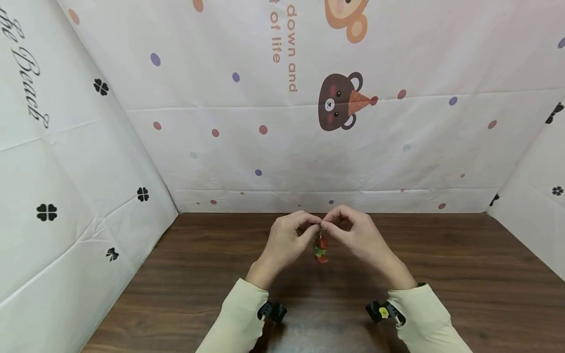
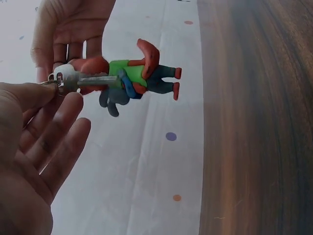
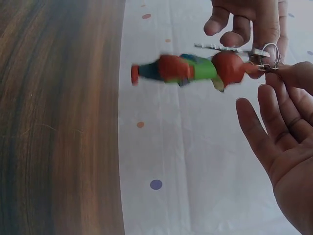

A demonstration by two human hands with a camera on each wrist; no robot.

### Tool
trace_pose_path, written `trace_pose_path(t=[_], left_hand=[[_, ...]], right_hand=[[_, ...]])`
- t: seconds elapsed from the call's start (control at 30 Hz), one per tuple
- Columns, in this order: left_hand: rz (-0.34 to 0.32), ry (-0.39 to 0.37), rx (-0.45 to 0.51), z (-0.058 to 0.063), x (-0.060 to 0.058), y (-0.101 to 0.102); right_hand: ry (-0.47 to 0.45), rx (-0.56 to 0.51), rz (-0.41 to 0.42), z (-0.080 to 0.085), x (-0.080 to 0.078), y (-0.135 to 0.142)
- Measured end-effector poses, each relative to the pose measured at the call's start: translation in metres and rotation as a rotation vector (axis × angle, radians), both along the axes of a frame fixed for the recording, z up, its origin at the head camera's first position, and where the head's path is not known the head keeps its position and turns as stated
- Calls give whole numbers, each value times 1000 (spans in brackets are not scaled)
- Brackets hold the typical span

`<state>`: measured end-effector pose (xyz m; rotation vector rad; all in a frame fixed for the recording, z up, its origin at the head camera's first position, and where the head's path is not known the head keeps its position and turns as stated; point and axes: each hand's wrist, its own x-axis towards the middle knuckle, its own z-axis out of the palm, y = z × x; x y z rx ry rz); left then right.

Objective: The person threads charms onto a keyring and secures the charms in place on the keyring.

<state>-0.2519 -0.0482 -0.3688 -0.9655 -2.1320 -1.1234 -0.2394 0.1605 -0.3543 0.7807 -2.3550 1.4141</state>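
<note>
A small figurine keychain, with a red head, green top, dark trousers and red feet, hangs between my two hands above the table. In the left wrist view the figurine has a grey silver key alongside it. Thumb and finger of my left hand pinch the metal ring end. My right hand pinches the same end from the other side, fingertips close against the left ones. The right wrist view shows the wire key ring between the fingertips, and the key's toothed blade.
A dark brown wooden table lies beneath the hands. White printed cloth with dots and bear pictures stands behind it, and more cloth runs along the left side. Each wrist carries a small black camera at the sleeve.
</note>
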Motion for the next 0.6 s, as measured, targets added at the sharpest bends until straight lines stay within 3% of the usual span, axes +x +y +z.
trace_pose_path(t=[0.2, 0.6], left_hand=[[-36, -54, 67, -1, 0, 1], [61, -79, 48, -4, -3, 0]], right_hand=[[12, -35, 2, 0, -1, 0], [3, -44, 7, -1, 0, -2]])
